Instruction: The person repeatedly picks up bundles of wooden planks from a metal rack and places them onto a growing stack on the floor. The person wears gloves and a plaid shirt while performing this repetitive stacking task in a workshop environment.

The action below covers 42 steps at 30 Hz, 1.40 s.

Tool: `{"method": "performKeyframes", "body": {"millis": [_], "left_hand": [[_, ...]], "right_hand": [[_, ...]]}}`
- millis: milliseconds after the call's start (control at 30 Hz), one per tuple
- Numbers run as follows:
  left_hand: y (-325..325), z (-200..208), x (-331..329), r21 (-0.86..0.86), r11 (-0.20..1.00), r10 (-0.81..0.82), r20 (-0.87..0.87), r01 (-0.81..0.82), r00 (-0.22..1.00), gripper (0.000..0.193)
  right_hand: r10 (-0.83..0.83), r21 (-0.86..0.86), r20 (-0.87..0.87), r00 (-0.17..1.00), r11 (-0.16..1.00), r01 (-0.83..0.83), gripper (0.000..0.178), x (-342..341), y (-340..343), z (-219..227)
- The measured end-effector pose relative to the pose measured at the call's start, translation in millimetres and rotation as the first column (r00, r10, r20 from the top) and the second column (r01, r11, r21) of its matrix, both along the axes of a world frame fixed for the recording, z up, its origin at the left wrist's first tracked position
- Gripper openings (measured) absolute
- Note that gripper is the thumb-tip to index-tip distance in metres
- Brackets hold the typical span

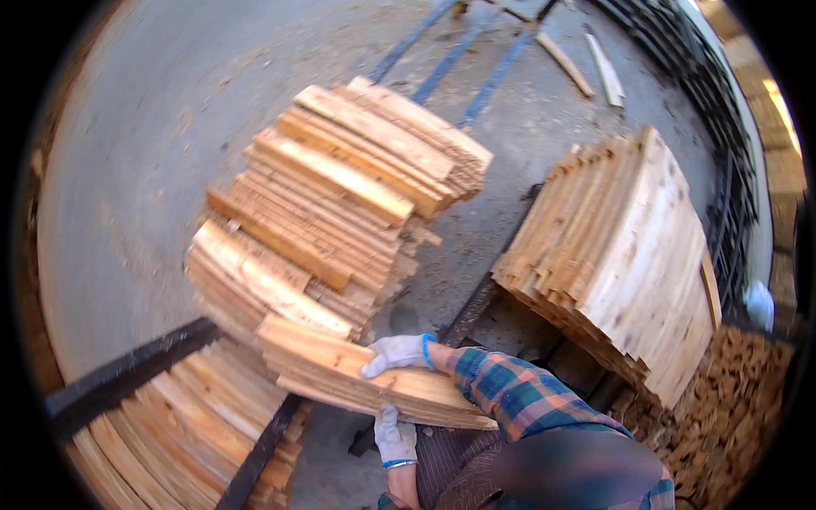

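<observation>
Both my hands wear white work gloves with blue cuffs. A small stack of pale wooden boards (310, 353) lies across in front of my body, several boards thick. My right hand (398, 354) grips it from above, the fingers bent over the top board. Against the near long side my left hand (395, 437) closes on the lower edge; part of its fingers is hidden by the wood. The far left end of the held stack meets a large pile of boards (340, 223), whose rows lie at uneven heights.
A tall, tight stack of boards (625, 246) stands at the right, by a dark metal bar (472, 310). More boards (170, 433) lie lower left between dark rails (127, 370). Blue bars (497, 76) extend beyond the pile. Two loose strips (605, 72) rest on the concrete floor (170, 153).
</observation>
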<state>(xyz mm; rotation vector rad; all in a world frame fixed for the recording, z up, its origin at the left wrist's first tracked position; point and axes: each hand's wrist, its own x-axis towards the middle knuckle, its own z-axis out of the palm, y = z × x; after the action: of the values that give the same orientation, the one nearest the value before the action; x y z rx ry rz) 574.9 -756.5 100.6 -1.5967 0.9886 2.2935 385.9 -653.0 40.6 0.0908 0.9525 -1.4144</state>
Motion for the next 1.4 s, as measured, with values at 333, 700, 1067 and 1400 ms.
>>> {"method": "performKeyframes", "body": {"millis": [333,700,1067,1400], "left_hand": [[50.9,103.6,-44.4,-0.342,0.85,-0.504,-0.31,0.4,0.806,0.091],[280.6,186.5,-219.2,-0.786,0.542,-0.824,-0.566,0.296,0.007,0.042],[479.2,226.9,-213.8,-0.919,0.283,-0.786,-0.386,0.274,-0.482,0.029],[515.8,178.4,-210.5,-0.719,0.142,-0.93,-0.332,0.68,-0.158,0.065]], "right_hand": [[-0.259,-0.073,-0.62,0.74,0.959,0.275,0.11,-11.2,146.3,190.2],[-0.304,-0.276,-0.951,-0.047,0.776,0.567,0.122,27.2,450.7,392.0],[-0.802,-0.465,-0.596,-0.042,0.302,0.832,0.091,111.1,561.5,245.7],[-0.557,-0.178,-0.744,-0.37,-0.368,0.913,0.093,94.8,531.2,203.7]]}}
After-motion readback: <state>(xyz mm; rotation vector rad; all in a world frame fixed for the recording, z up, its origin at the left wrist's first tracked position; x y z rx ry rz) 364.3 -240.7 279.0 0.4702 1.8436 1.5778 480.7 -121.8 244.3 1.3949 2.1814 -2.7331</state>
